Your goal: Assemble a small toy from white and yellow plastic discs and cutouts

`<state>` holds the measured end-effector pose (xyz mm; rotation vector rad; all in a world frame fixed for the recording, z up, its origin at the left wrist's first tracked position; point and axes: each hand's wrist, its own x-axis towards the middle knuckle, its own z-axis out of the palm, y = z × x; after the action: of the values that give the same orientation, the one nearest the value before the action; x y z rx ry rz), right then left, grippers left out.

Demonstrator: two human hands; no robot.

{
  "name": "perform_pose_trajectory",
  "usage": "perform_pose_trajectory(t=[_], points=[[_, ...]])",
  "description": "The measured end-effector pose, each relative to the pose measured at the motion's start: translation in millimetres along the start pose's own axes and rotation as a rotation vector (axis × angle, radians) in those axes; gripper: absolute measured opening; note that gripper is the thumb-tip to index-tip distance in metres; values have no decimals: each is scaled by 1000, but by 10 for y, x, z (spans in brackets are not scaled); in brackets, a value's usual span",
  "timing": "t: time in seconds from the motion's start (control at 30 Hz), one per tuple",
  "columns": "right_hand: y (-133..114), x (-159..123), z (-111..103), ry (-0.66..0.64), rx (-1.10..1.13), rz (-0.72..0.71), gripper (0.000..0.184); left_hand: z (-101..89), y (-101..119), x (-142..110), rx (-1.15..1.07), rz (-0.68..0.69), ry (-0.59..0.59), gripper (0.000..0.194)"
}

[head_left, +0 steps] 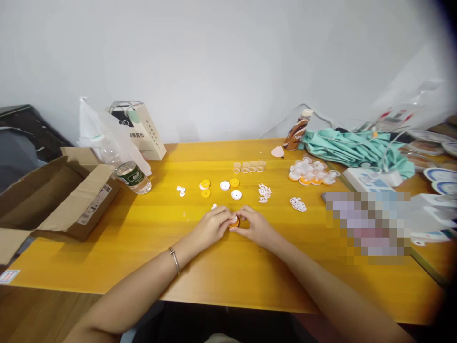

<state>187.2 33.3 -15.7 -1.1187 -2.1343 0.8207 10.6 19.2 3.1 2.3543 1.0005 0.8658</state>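
My left hand point(211, 226) and my right hand point(254, 226) meet at the middle of the yellow table point(221, 271), fingers pinched together on a small orange round part point(234, 221). A thin bracelet point(174, 259) sits on my left wrist. Just beyond the hands lie yellow discs point(204, 184) and white discs point(236, 194). Small white cut-out pieces point(264, 192) lie to their right, and another white piece point(297, 204) further right. A row of clear rings point(249, 166) lies farther back.
An open cardboard box point(60, 190) stands at the left edge, with a plastic water bottle point(134, 177) and a paper bag point(143, 131) beside it. A pile of assembled orange-and-white parts point(310, 173), a brown drink bottle point(297, 129) and teal cloth point(353, 147) lie back right.
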Motion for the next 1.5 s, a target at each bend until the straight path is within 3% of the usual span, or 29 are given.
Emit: perform_pose_trajectory(t=[0.33,0.6,0.73,0.83,0.97,1.07,1.17,1.33,1.5], points=[[25,-20,-9,21,59,2,20,0,-47,-30,-42,-64,41,15],[-24,24,41,-12,738,162,32,4,2,-3,-149,-140,221,16],[-28,59,35,21,842,185,33,-26,28,20,-140,-117,229,18],[-3,76,11,44,851,193,33,-134,-10,210,-102,-99,283,22],[44,82,-9,-24,889,237,35,-256,-229,783,-20,-203,288,20],[70,81,-23,-91,920,264,37,-197,-461,1241,3,-242,252,33],[75,81,-44,-113,925,273,36,-48,-648,1536,12,-284,223,45],[59,72,-70,-142,960,276,40,73,-773,1648,-7,-350,230,23],[13,51,-76,-109,965,306,42,-102,-576,1343,-71,-337,343,32]])
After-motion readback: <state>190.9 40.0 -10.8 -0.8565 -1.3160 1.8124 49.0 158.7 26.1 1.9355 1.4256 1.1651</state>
